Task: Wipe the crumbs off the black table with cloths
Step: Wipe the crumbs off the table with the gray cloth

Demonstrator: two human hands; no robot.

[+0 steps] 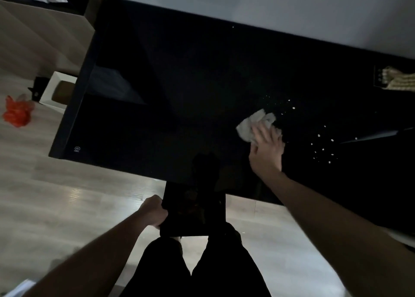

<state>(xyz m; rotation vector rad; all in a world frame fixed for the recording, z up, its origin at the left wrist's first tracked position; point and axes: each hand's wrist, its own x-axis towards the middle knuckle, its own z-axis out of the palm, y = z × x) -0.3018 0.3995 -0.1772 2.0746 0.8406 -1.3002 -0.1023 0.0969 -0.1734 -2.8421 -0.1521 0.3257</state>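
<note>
On black table, right hand presses cloth.

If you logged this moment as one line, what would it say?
right hand: pressing cloth on table | left hand: holding black tray at near edge | crumbs: scattered right of cloth

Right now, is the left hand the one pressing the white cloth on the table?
No, the right hand presses the cloth; the left hand grips a dark tray.
</note>
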